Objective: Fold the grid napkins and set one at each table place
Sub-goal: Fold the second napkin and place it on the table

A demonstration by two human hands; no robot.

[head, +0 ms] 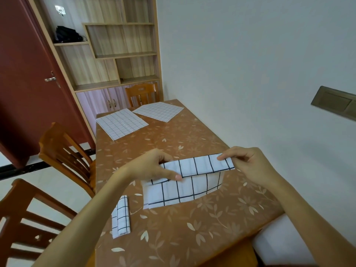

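You are mid-fold on a grid napkin point(185, 186) lying near the table's point(192, 237) front edge. Your left hand point(154, 166) and right hand point(248, 164) each pinch an end of the raised top flap. Next, by my judgement: lay that flap down squarely and crease it. One folded napkin point(121, 216) lies at left, just beside your forearm. Two flat napkins point(123, 123) wait at the far end. Nothing obstructs the work.

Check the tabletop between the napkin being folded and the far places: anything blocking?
Both hands, left and right, hold the napkin being folded. Beyond it the table is bare up to two unfolded napkins, and, covering the far end. A folded napkin lies near-left.
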